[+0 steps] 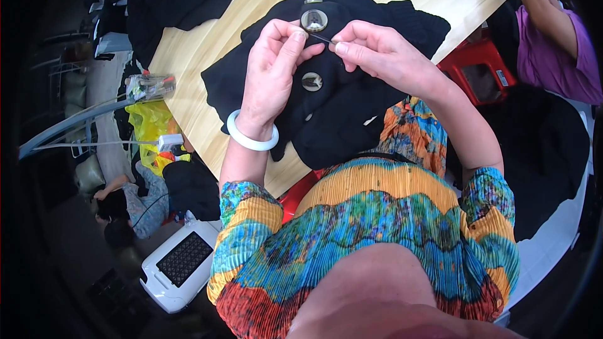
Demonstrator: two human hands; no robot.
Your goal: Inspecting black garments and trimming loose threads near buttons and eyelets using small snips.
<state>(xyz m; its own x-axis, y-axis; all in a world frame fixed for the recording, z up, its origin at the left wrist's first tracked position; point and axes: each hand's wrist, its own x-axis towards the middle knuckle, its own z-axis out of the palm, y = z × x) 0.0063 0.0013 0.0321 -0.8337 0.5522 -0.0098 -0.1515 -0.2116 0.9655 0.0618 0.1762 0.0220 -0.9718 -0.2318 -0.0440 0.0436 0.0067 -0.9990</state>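
Here, left hand (273, 66) and right hand (377, 50) — grips pinching black garment (352, 107), beside button (314, 20)

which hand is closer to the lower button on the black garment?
Left. The left hand lies on the black garment right beside the lower button, which sits just off its palm edge. The right hand is higher and further right, pinching near the upper button.

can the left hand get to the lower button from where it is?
Probably yes. The left hand rests on the black garment just beside the lower button, which lies uncovered. Nothing sits between them, though its fingers are pinching near the upper button.
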